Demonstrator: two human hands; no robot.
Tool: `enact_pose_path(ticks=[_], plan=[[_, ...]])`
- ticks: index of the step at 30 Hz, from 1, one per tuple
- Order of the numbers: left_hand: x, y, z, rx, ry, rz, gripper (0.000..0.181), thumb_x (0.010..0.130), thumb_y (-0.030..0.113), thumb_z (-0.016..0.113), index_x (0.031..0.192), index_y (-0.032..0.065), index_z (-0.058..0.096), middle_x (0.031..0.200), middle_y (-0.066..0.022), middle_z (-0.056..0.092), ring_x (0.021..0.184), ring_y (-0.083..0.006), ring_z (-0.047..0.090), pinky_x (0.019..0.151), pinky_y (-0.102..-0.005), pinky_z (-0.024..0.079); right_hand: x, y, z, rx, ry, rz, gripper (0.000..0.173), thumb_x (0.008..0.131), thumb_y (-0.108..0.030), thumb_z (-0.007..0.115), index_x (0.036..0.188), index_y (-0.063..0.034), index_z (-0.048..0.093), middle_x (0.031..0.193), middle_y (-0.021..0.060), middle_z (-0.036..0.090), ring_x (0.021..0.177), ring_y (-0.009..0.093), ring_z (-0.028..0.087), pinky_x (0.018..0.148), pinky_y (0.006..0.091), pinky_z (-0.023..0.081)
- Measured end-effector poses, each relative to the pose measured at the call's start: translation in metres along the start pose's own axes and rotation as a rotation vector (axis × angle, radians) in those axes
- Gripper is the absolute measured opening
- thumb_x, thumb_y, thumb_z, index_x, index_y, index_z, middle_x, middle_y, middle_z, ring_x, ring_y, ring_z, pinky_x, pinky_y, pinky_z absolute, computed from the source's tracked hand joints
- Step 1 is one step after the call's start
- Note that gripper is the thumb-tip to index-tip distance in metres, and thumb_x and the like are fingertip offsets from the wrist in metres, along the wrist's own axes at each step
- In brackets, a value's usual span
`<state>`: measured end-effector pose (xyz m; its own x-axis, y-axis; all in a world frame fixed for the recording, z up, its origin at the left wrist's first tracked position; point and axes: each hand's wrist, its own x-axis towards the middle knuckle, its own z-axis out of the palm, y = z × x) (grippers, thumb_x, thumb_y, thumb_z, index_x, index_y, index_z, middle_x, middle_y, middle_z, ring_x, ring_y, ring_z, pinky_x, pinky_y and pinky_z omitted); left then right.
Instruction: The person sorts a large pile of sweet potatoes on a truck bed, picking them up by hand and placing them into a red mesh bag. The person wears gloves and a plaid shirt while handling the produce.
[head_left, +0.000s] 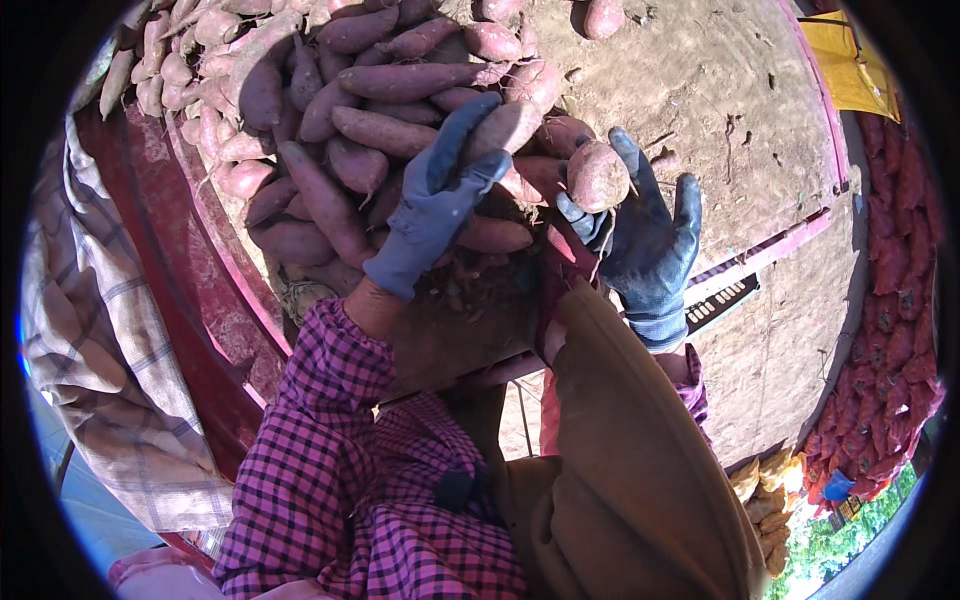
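My left hand (431, 199), in a grey-blue coated work glove, grips a sweet potato (511, 126) between thumb and fingers above the heap's near edge. To its right, my right hand (645, 240) wears a similar glove and is turned palm up. A rounded sweet potato (598, 176) sits in its fingers, with a long thin root hanging down; index finger and thumb stand away from it. Beneath and beyond both hands lies a heap of purple-pink sweet potatoes (409, 82). Red material (566, 251) shows just below the right hand's fingers, partly hidden.
A brown cloth (637, 420) hangs before me on the right. Beyond the right hand are a pink rail (765, 251) and a dark panel with pale keys (724, 301). Red mesh sacks (885, 315) line the far right. A checked blanket (112, 322) drapes at left.
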<state>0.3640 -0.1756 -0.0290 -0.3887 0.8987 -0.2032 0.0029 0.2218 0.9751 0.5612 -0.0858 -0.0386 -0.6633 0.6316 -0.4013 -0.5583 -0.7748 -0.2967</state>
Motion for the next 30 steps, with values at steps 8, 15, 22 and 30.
enact_pose_path(ticks=[8, 15, 22, 30], plan=[[-0.031, 0.021, -0.018, -0.678, 0.084, -0.158, 0.052, 0.104, 0.033, 0.04, 0.144, 0.0002, 0.04, 0.141, -0.0103, 0.05, 0.124, -0.0229, 0.053, 0.105, -0.0342, 0.042, -0.087, -0.071, -0.109, -1.325, 0.433, -0.503, 0.047, 0.097, -0.025, 0.052, 0.139, -0.0051, 0.045, 0.135, 0.0164, 0.053, 0.119, 0.03, 0.056, 0.092, 0.0346, 0.054], [-0.061, -0.007, -0.005, -0.835, 0.053, -0.295, 0.052, 0.103, 0.03, 0.044, 0.147, 0.003, 0.036, 0.14, -0.0117, 0.049, 0.124, -0.023, 0.053, 0.106, -0.0356, 0.041, -0.185, -0.111, -0.147, -1.106, 1.171, -0.419, 0.051, 0.096, -0.025, 0.055, 0.14, -0.0022, 0.042, 0.142, 0.0151, 0.046, 0.131, 0.024, 0.046, 0.111, 0.0411, 0.035], [-0.061, 0.004, 0.063, -0.077, -0.022, 0.173, 0.048, 0.095, 0.025, 0.061, 0.135, 0.001, 0.048, 0.132, -0.015, 0.054, 0.12, -0.0276, 0.053, 0.102, -0.0385, 0.041, -0.068, -0.015, 0.005, -0.929, 0.308, -0.129, 0.052, 0.1, -0.02, 0.05, 0.146, -0.0018, 0.036, 0.135, 0.0165, 0.052, 0.115, 0.023, 0.056, 0.098, 0.0327, 0.044], [-0.032, -0.02, 0.0, 1.019, 0.255, 0.379, 0.055, 0.085, 0.027, 0.063, 0.137, 0.0139, 0.051, 0.123, -0.0133, 0.057, 0.107, -0.034, 0.055, 0.093, -0.0455, 0.045, -0.038, 0.003, 0.001, -0.411, 0.371, -0.12, 0.05, 0.1, -0.027, 0.051, 0.143, -0.0066, 0.038, 0.12, 0.0134, 0.06, 0.1, 0.02, 0.061, 0.088, 0.0361, 0.051]])
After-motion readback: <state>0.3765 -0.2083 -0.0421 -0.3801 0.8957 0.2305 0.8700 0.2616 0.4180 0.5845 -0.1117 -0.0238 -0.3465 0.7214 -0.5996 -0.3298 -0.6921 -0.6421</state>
